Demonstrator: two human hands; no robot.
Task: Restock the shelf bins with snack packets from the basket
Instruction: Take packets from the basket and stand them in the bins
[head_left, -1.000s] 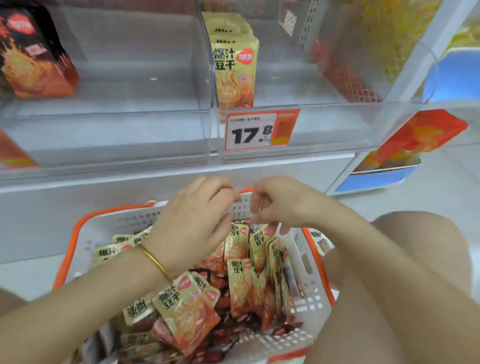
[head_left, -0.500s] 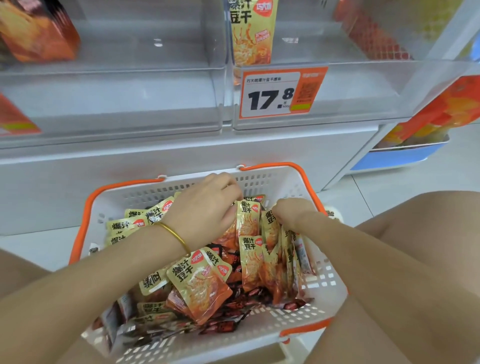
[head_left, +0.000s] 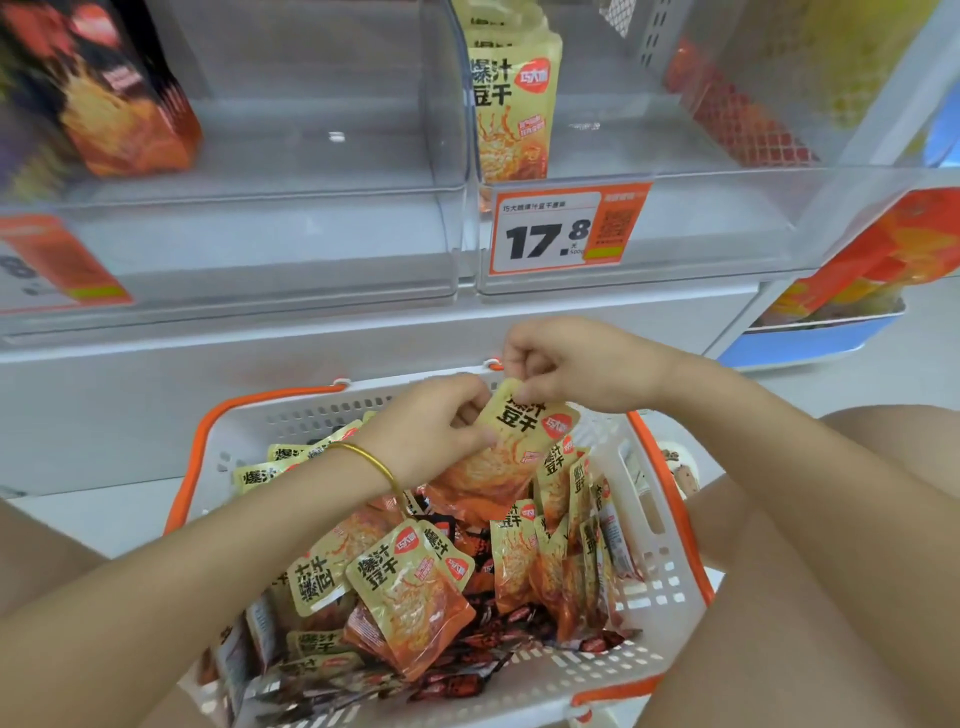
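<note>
A white basket with orange trim (head_left: 670, 603) sits on the floor in front of me, full of yellow-and-orange snack packets (head_left: 410, 597). Both hands hold one packet (head_left: 506, 457) lifted above the pile. My left hand (head_left: 431, 428) grips its left edge; my right hand (head_left: 576, 364) pinches its top corner. Above, a clear shelf bin (head_left: 675, 249) with a 17.8 price tag (head_left: 566, 228) holds a few upright packets of the same kind (head_left: 511, 104).
To the left is another clear bin (head_left: 260, 244) with a dark orange snack bag (head_left: 104, 88) at its back left. A blue-edged display (head_left: 810, 332) stands at the right. My bare knees flank the basket on the pale floor.
Both hands were down among the packets in the basket; now they have lifted one packet above the pile. The view has tilted up slightly toward the shelf.
</note>
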